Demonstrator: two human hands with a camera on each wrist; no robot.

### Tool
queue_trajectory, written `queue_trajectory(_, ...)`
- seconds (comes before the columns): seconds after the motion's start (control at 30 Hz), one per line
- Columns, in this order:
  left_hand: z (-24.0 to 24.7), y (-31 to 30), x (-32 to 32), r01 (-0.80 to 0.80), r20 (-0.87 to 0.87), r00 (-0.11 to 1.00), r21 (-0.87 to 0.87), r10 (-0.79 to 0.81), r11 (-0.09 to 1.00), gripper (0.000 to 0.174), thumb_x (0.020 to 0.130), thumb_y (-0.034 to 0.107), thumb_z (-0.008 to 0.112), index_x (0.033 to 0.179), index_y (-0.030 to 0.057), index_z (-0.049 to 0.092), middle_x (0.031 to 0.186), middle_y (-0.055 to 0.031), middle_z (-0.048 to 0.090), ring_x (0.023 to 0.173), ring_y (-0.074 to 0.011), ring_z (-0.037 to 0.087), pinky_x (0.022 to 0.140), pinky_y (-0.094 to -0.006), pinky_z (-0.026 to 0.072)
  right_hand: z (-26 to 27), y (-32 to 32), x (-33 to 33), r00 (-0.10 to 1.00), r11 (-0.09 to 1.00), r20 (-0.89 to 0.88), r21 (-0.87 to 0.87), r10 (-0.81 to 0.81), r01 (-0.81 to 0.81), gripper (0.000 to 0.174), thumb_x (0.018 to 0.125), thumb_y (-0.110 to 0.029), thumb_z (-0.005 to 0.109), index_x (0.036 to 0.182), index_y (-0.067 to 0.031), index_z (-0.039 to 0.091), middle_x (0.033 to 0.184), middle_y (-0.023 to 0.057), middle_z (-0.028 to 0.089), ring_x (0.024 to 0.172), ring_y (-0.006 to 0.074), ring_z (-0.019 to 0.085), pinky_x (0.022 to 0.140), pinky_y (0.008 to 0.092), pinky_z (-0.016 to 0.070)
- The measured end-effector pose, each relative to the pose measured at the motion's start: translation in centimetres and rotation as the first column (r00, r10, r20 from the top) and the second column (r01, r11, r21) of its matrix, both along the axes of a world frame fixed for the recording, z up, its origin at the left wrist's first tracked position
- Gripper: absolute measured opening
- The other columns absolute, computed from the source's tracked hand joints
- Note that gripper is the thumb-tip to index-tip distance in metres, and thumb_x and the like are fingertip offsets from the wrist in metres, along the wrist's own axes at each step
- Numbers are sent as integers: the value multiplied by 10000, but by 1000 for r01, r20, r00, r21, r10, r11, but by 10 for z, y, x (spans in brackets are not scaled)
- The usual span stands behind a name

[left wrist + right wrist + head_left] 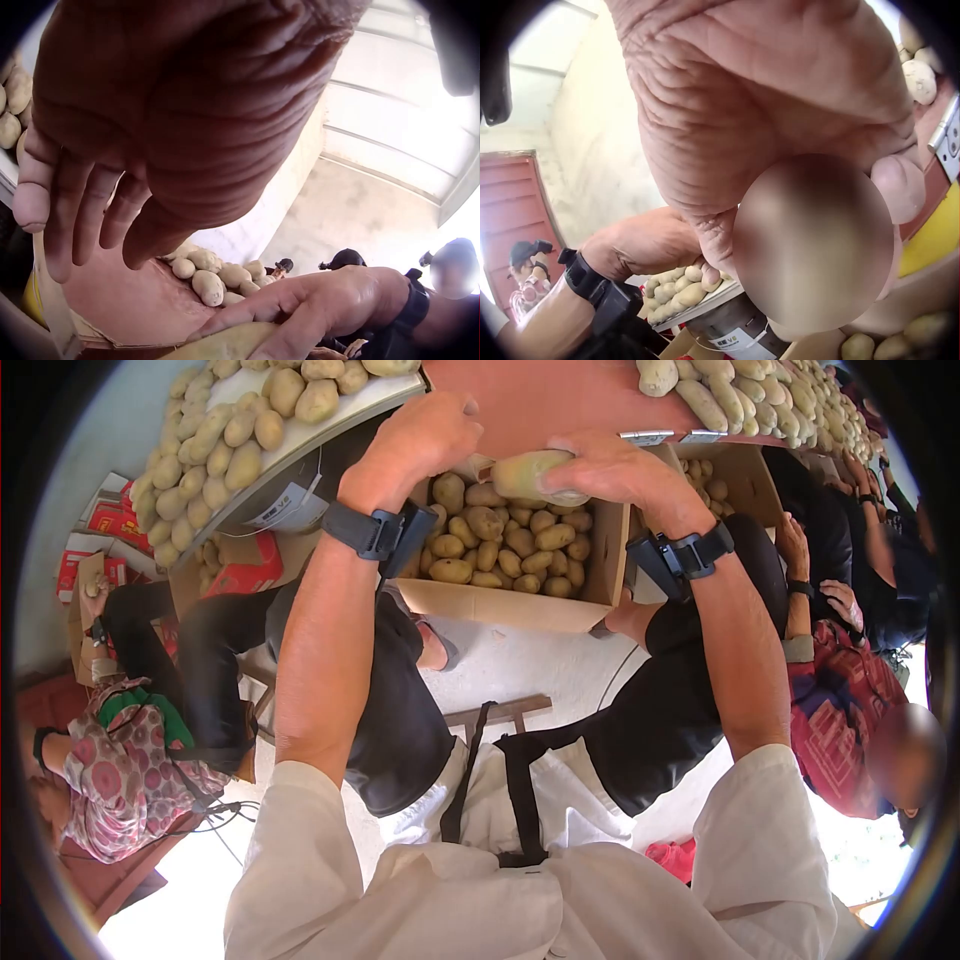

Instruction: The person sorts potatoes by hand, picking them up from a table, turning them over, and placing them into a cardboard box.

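Observation:
My right hand (615, 465) grips a large, pale yellow-green potato (530, 474) above an open cardboard box (500, 605). Potatoes (515, 545) fill much of that box. Fingers and thumb wrap the potato's sides in the right wrist view, where a blur covers most of it. To the left, my left hand (430, 435) hovers near the table's edge and the box's back left corner, apart from the held potato. Its fingers (90, 206) hang loosely extended with nothing in them in the left wrist view.
Potatoes are piled on a pale tabletop (345, 395) at left and along the red-brown table (540, 395) at right. A second box (745, 480) stands right of the first. A labelled bucket (290, 505) sits under the left tabletop. People sit close on both sides.

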State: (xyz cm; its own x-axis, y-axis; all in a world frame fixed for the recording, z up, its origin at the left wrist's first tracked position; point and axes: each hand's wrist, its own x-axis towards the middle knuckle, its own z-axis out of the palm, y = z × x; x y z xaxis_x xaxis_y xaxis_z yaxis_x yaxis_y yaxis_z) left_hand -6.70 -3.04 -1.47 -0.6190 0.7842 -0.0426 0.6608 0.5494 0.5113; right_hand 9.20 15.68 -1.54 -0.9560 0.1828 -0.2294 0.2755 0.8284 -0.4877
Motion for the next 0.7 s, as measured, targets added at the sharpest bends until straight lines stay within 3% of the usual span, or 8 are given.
queue_trajectory(0.03, -2, -1, 1, 4, 8, 1000, -6, -4, 1000, 442, 908, 251, 615, 1248, -28, 654, 1098, -224, 730, 1039, -355, 695, 927, -413, 529, 6, -2, 2, 1000, 1000, 8, -6, -4, 4, 598, 806, -351, 691, 1272, 20, 645, 1173, 210, 698, 1057, 349, 650, 944, 392, 495)
queue_trajectory(0.1, -2, 0, 3, 15, -31, 999, 26, -14, 1000, 430, 911, 269, 624, 1222, -24, 667, 1074, -220, 731, 1022, -352, 696, 914, -411, 529, 16, -5, 5, 964, 976, 264, -209, -9, 66, 616, 796, -357, 689, 1288, 12, 642, 1219, 217, 685, 1116, 358, 637, 964, 402, 496)
queue_trajectory(0.13, 0, -1, 0, 21, -18, 1000, 24, -21, 999, 430, 911, 269, 624, 1222, -24, 667, 1074, -220, 731, 1022, -352, 696, 914, -411, 529, 14, -7, 2, 961, 975, 277, -211, -15, 76, 616, 796, -357, 689, 1288, 12, 642, 1219, 217, 685, 1116, 358, 637, 964, 402, 496)
queue_trajectory(0.2, 4, 1, -1, 35, 13, 999, -64, -34, 997, 419, 913, 290, 633, 1191, -21, 684, 1074, -217, 731, 1016, -351, 698, 899, -413, 531, 9, -7, 4, 949, 1000, 314, -6, 18, -17, 649, 773, -319, 710, 1362, -58, 632, 1285, 177, 674, 1148, 315, 655, 956, 397, 516)
queue_trajectory(0.43, -3, 3, -10, 42, 17, 999, -62, -41, 997, 412, 913, 303, 637, 1160, -21, 697, 1054, -216, 735, 999, -359, 702, 887, -419, 532, -4, -9, 5, 921, 997, 387, 78, -37, 7, 650, 790, -307, 696, 1398, -88, 622, 1333, 162, 664, 1230, 304, 635, 1025, 372, 504)
queue_trajectory(0.5, -5, 3, -11, 55, -2, 998, -48, -55, 997, 408, 911, 304, 636, 1147, -23, 701, 1035, -216, 736, 983, -358, 704, 882, -419, 533, -7, -8, 6, 940, 995, 341, 82, 29, -60, 576, 765, -310, 710, 1286, -68, 675, 1231, 192, 683, 1158, 340, 643, 973, 408, 511)
queue_trajectory(0.63, -7, 10, -12, 74, 19, 997, -51, -73, 996, 402, 909, 303, 637, 1131, -25, 706, 1023, -215, 737, 971, -355, 704, 877, -418, 534, -5, -5, 6, 914, 985, 395, 98, 96, -145, 570, 751, -290, 718, 1282, -85, 687, 1233, 184, 685, 1175, 333, 638, 977, 409, 512)
queue_trajectory(0.7, -10, 11, -11, 65, 5, 998, -47, -65, 997, 391, 907, 302, 637, 1108, -25, 710, 995, -213, 736, 948, -355, 702, 863, -421, 534, 2, -8, 7, 846, 966, 526, 166, 84, -199, 574, 742, -283, 719, 1285, -99, 695, 1235, 165, 689, 1207, 323, 621, 990, 397, 507)
